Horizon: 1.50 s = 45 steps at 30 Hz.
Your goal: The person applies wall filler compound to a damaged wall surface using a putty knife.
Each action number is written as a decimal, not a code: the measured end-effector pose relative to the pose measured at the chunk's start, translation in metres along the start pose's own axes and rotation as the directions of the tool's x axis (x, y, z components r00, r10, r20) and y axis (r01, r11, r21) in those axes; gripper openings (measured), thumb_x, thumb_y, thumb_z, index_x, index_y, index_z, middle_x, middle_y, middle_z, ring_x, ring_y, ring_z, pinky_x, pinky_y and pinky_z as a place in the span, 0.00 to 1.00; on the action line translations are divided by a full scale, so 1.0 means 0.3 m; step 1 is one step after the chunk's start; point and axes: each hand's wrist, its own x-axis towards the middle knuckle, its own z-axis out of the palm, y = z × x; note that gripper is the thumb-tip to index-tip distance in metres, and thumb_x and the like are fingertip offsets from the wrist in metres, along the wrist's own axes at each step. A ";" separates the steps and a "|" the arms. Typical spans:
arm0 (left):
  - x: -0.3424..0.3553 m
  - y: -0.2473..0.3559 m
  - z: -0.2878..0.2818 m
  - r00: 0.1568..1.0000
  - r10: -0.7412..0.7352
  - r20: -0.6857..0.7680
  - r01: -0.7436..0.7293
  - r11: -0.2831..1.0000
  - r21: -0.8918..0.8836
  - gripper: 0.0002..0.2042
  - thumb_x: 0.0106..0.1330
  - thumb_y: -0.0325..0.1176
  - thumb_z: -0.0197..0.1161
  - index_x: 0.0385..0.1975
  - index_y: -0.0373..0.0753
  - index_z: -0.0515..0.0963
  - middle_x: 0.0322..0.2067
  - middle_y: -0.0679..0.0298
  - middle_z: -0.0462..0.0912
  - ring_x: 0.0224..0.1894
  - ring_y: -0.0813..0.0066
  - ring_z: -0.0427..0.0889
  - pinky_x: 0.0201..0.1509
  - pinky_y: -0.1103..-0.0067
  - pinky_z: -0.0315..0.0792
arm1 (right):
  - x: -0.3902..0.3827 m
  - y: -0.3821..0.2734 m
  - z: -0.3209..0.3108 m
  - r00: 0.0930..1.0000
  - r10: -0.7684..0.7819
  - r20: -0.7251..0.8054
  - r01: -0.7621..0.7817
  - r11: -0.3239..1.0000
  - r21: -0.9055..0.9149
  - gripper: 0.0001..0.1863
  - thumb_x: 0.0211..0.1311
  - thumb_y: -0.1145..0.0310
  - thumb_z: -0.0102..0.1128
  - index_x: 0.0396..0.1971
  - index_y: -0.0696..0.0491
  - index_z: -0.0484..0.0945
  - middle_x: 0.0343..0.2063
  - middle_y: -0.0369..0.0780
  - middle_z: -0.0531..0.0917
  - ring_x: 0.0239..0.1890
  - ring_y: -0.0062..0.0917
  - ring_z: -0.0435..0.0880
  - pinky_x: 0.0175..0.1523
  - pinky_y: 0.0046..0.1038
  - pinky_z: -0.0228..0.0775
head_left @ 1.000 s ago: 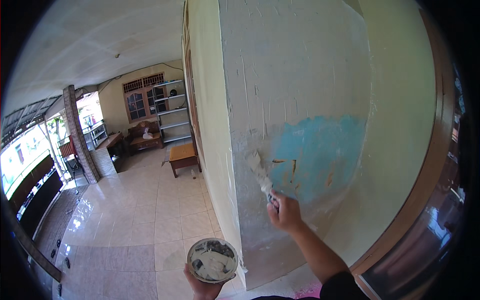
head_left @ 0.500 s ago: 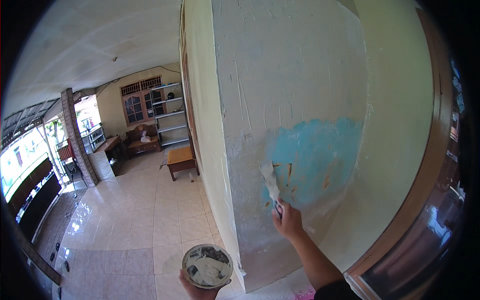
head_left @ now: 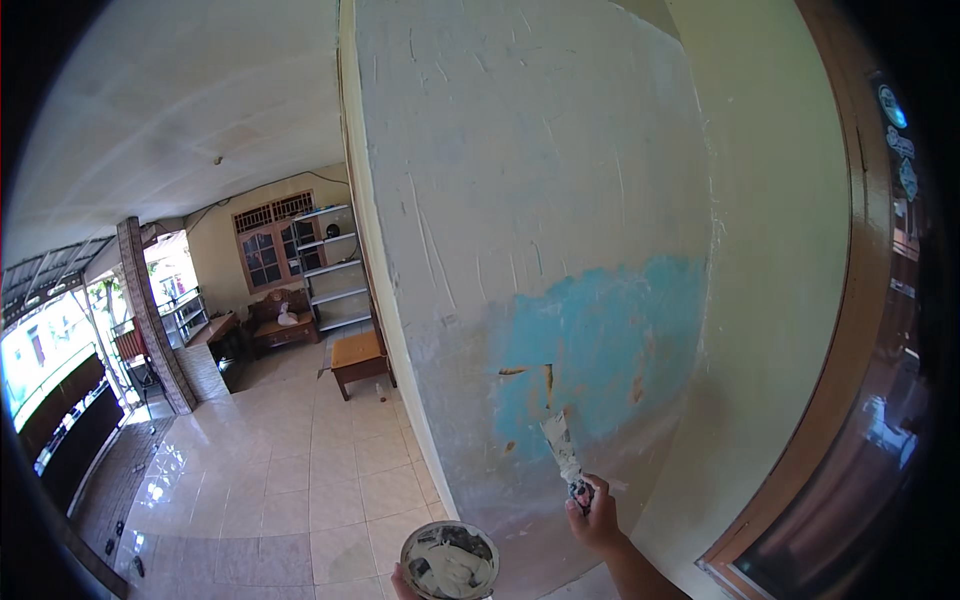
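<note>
My right hand (head_left: 594,515) is closed round the handle of a putty knife (head_left: 563,443). White putty coats its blade, which points up at the lower part of a turquoise patch (head_left: 610,325) on the grey wall (head_left: 540,150). Whether the blade touches the wall I cannot tell. Dark cracks (head_left: 547,378) and brown chips mark the patch just above the blade. Low in the picture, my left hand (head_left: 402,583) grips a round bowl (head_left: 408,552) from its left side; most of that hand is hidden. Smeared white putty (head_left: 455,568) lies in the bowl.
The wall's outer corner (head_left: 385,300) stands left of the patch. To the right are a pale green wall (head_left: 770,250) and a brown wooden frame (head_left: 850,200) with dark glass. Beyond the tiled floor (head_left: 290,480) are a wooden stool (head_left: 358,360), a bench (head_left: 280,318) and a metal shelf rack (head_left: 333,268).
The putty knife has moved from left of the cracks to below them, rightward and down. The bowl sits lower and further right in the picture. My view has also shifted.
</note>
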 end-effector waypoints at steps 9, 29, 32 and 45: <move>0.042 0.264 0.153 0.720 -0.657 0.223 0.487 0.249 -0.837 0.52 0.35 0.36 0.88 0.66 0.45 0.64 0.65 0.59 0.69 0.66 0.64 0.68 0.62 0.53 0.73 | 0.010 0.070 -0.052 0.998 -0.037 -0.048 0.039 0.998 0.042 0.30 0.61 0.62 0.64 0.59 0.59 0.64 0.30 0.47 0.83 0.29 0.40 0.86 0.37 0.37 0.78; -0.038 0.035 0.018 0.940 -0.342 0.015 0.277 0.734 -0.620 0.39 0.61 0.68 0.46 0.65 0.46 0.70 0.62 0.56 0.75 0.64 0.48 0.72 0.59 0.46 0.73 | 1.027 -0.654 -0.198 0.579 -0.794 -0.183 0.712 0.603 -0.360 0.25 0.61 0.69 0.62 0.58 0.53 0.69 0.37 0.45 0.80 0.29 0.36 0.82 0.33 0.37 0.77; -0.032 0.156 0.001 0.854 -0.512 0.093 0.374 0.480 -0.794 0.40 0.59 0.69 0.50 0.65 0.47 0.70 0.64 0.56 0.72 0.62 0.48 0.73 0.57 0.46 0.74 | 1.247 -0.826 -0.184 0.563 -0.794 -0.228 0.671 0.600 -0.435 0.23 0.67 0.65 0.56 0.61 0.51 0.66 0.41 0.49 0.81 0.35 0.43 0.86 0.37 0.42 0.79; -0.035 0.022 -0.120 0.888 -0.454 0.075 0.311 0.471 -0.825 0.42 0.58 0.72 0.49 0.66 0.48 0.69 0.63 0.56 0.73 0.63 0.48 0.72 0.57 0.45 0.74 | 1.445 -1.175 -0.088 0.874 -0.471 -0.123 0.349 0.783 -0.515 0.22 0.72 0.60 0.47 0.61 0.53 0.63 0.37 0.53 0.85 0.40 0.51 0.86 0.45 0.49 0.78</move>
